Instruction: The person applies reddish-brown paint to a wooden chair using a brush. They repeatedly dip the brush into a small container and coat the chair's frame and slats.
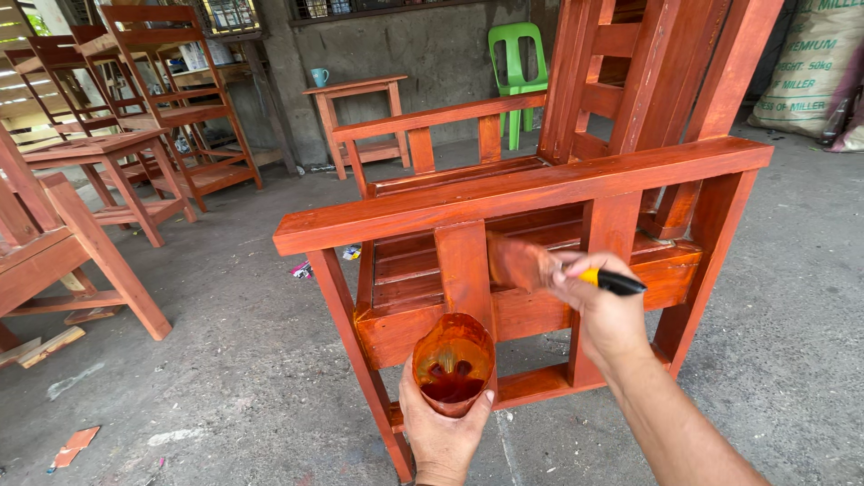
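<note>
Red-stained chair [531, 189], right hand [598, 310] fingers clamped on brush [540, 267], left hand [441, 432] gripping cup [453, 362] (stools behind).

Concrete floor [225, 315], grey, stained and dusty. Standing on it: red-stained wooden armchair [540, 207], centre; part of a second chair [54, 261], left edge; wooden stool [108, 171] and stacked chair frames [180, 108], rear left; small side table [360, 117] bearing a blue cup [319, 76]; green plastic chair [517, 63]; printed sacks [810, 72], rear right. Loose on floor: wood offcuts [49, 346], paper scraps [76, 444].
</note>
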